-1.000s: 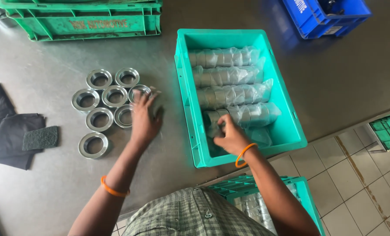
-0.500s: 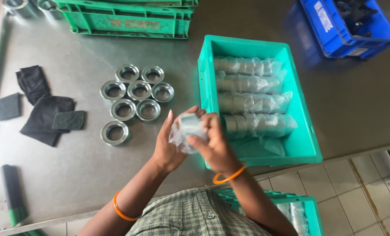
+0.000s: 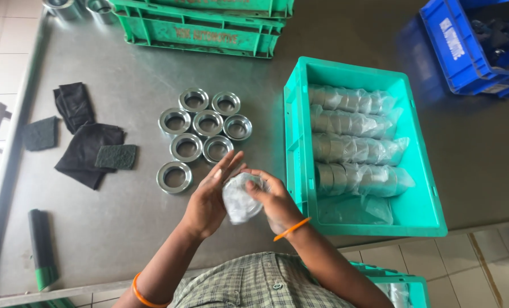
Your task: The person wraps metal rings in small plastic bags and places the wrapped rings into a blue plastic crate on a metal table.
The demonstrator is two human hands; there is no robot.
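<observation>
Steel tabletop [image 3: 123,239] fills the frame, and at lower centre you've got a plastic-wrapped part [image 3: 240,198] between both hands: your left hand [image 3: 209,197] cups it with fingers spread, your right hand [image 3: 274,199] is closed around it. Just right sits the teal crate [image 3: 291,148] of wrapped rolls [image 3: 354,151]; seven metal rings [image 3: 203,140] cluster just above your hands

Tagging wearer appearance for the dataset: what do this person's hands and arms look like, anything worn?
Both forearms are bare, no sleeves or gloves. The left hand has a thin orange bangle low on its forearm; the right hand has a matching orange bangle at the wrist. No rings visible on the fingers.
</observation>
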